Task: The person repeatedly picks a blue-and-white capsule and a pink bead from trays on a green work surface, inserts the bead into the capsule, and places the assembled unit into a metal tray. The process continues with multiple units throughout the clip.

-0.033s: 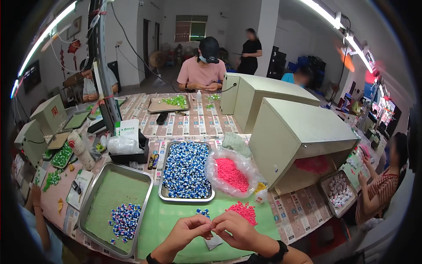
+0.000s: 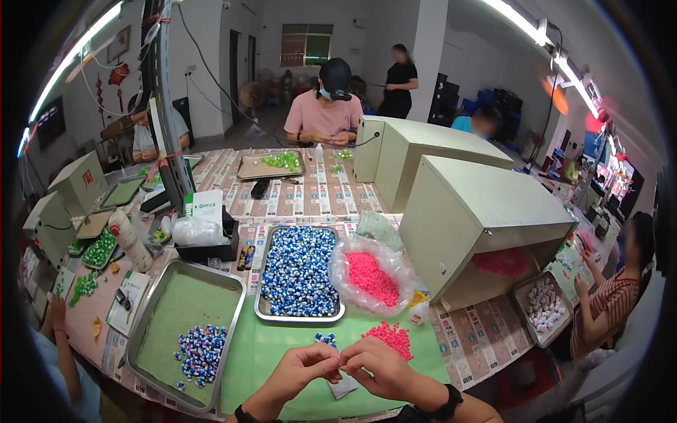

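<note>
Hands: left hand [image 2: 305, 368] and right hand [image 2: 377, 366] meet fingertip to fingertip at 6 o'clock, over the green mat [image 2: 271, 352]; fingers of both curl in, pinched on something too small to make out.
Wrist: a black band [image 2: 444, 403] circles the right wrist.
Under the hands: a small white piece [image 2: 344, 386] lies on the mat, just below the fingertips.
Near pieces: a few blue-and-white beads [image 2: 325, 339] sit just above the hands at 12 o'clock; a loose pink pile [image 2: 389, 337] lies at 1 o'clock.
Left tray: a steel tray [image 2: 151, 310] at 9 o'clock holds a green liner and a cluster of blue-and-white pieces [image 2: 199, 352].
Middle tray: a tray [image 2: 262, 310] at 12 o'clock is heaped with blue-and-white pieces.
Bag: a clear plastic bag [image 2: 338, 271] of pink pieces rests beside it, touching its right edge.
Far right: a beige machine box [image 2: 479, 211] stands at 2 o'clock on the bench [image 2: 310, 194].
</note>
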A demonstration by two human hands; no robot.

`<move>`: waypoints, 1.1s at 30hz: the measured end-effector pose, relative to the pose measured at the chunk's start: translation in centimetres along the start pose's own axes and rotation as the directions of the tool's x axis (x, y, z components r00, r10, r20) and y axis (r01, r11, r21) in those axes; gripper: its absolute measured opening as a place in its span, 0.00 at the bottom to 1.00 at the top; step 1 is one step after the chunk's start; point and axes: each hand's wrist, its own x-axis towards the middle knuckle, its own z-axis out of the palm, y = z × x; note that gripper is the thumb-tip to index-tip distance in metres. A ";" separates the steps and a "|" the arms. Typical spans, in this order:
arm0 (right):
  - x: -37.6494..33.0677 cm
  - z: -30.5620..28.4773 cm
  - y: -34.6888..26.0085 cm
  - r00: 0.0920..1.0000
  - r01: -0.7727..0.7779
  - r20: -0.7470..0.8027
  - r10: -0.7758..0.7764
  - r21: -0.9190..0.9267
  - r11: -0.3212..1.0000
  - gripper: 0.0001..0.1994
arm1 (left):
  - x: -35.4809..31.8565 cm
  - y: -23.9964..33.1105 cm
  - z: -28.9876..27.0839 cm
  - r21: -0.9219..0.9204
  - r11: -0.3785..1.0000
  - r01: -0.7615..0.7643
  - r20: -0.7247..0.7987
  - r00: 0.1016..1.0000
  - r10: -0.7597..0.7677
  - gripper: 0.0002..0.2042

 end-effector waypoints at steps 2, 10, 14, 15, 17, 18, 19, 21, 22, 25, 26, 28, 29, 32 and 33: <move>-0.1 -0.1 -0.2 1.000 0.010 -0.007 -0.011 -0.020 1.000 0.11 | -0.1 0.1 0.1 -0.003 1.000 0.011 0.012 1.000 -0.011 0.09; 0.5 -0.3 -0.5 0.998 0.046 -0.030 -0.047 -0.032 0.998 0.11 | -0.1 0.4 0.1 0.036 0.997 -0.073 0.073 0.995 0.070 0.08; 0.1 0.5 -0.5 0.987 -0.034 -0.155 0.038 0.025 0.999 0.11 | 0.0 0.3 0.3 0.001 0.994 -0.112 0.076 0.991 0.111 0.07; 0.0 0.8 -0.6 0.980 -0.062 -0.188 0.066 0.025 0.998 0.11 | 0.0 0.2 0.3 -0.007 0.993 -0.114 0.064 0.991 0.114 0.07; -0.2 1.0 -0.8 0.956 -0.190 -0.199 0.213 0.129 0.973 0.10 | 0.0 0.0 0.5 0.002 0.983 -0.185 0.037 0.982 0.185 0.07; -0.2 1.2 -0.9 0.938 -0.249 -0.200 0.283 0.178 0.952 0.09 | 0.2 0.0 0.5 0.009 0.975 -0.223 0.025 0.975 0.223 0.07; -0.4 1.3 -0.8 0.920 -0.287 -0.193 0.342 0.263 0.921 0.09 | 0.2 -0.1 0.8 0.066 0.963 -0.260 -0.015 0.965 0.262 0.06; -0.7 1.5 -0.5 0.880 -0.340 -0.171 0.444 0.426 0.838 0.09 | 0.0 0.1 1.7 0.198 0.924 -0.328 -0.085 0.933 0.350 0.06; -0.6 1.5 -0.6 0.856 -0.361 -0.144 0.497 0.521 0.773 0.09 | 0.0 0.2 1.9 0.275 0.894 -0.353 -0.095 0.916 0.390 0.06; -0.1 1.4 -0.9 0.808 -0.377 -0.037 0.588 0.734 0.565 0.11 | -0.3 0.6 2.7 0.467 0.789 -0.399 -0.132 0.851 0.508 0.04; -0.3 1.3 -1.0 0.802 -0.379 -0.009 0.598 0.766 0.519 0.11 | -0.4 0.6 2.7 0.541 0.735 -0.408 -0.112 0.832 0.544 0.04; -0.1 1.1 -1.0 0.806 -0.364 0.029 0.591 0.811 0.458 0.12 | -0.4 0.9 2.8 0.677 0.608 -0.416 -0.059 0.792 0.608 0.04; 0.0 0.9 -0.8 0.801 -0.366 0.043 0.598 0.825 0.430 0.12 | -0.1 1.0 3.0 0.678 0.585 -0.445 -0.063 0.758 0.649 0.04; -0.4 0.7 0.2 0.758 -0.424 0.074 0.648 0.811 0.403 0.13 | 1.0 -0.3 2.8 0.536 0.738 -0.410 -0.144 0.817 0.559 0.05; -0.1 0.9 0.1 0.778 -0.414 0.062 0.625 0.800 0.436 0.13 | 0.7 -0.3 2.6 0.575 0.716 -0.395 -0.133 0.819 0.559 0.05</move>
